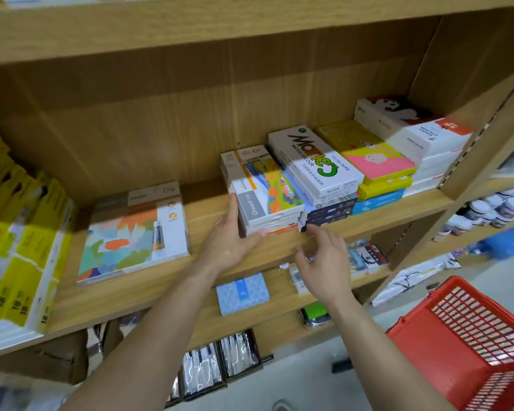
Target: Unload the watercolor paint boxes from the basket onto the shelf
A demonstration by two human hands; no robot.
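Observation:
On the wooden shelf point(208, 271) stands a stack of watercolor paint boxes point(264, 185) with a colourful landscape and a grey Dmart label. My left hand point(230, 238) touches the stack's front left corner, fingers along its left side and thumb against its front edge. Just right of it, my right hand point(321, 256) hovers in front of the shelf edge with fingers loosely curled and holds nothing. A white Marie's water colour box point(315, 161) tops the neighbouring stack. The red basket point(469, 342) is at the lower right; its inside is barely visible.
A larger flat paint set point(137, 232) lies left of the stack. Yellow boxes point(18, 232) fill the far left. Yellow, pink and blue boxes point(374, 164) and white boxes point(413, 126) sit to the right. Lower shelves hold small packets, and a shelf upright point(481, 149) borders the right.

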